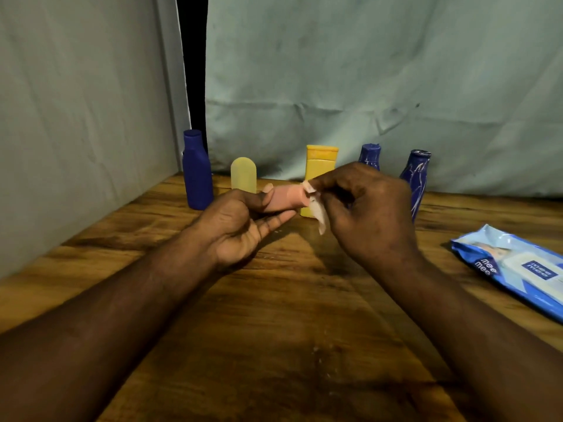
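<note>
My left hand (240, 226) holds a small pink bottle (285, 198) on its side above the wooden table (274, 330), thumb on top and fingers underneath. My right hand (368, 214) pinches a crumpled white wipe (318, 213) against the bottle's right end. The wipe hangs down below my fingers. The bottle's right end is hidden behind the wipe and my fingers.
Along the back of the table stand a dark blue bottle (196, 172), a pale yellow capsule-shaped bottle (243, 175), a yellow bottle (320, 166) and two blue streaked bottles (369, 156) (417, 181). A blue pack of wipes (515, 269) lies at the right. Cloth walls close off the left and back.
</note>
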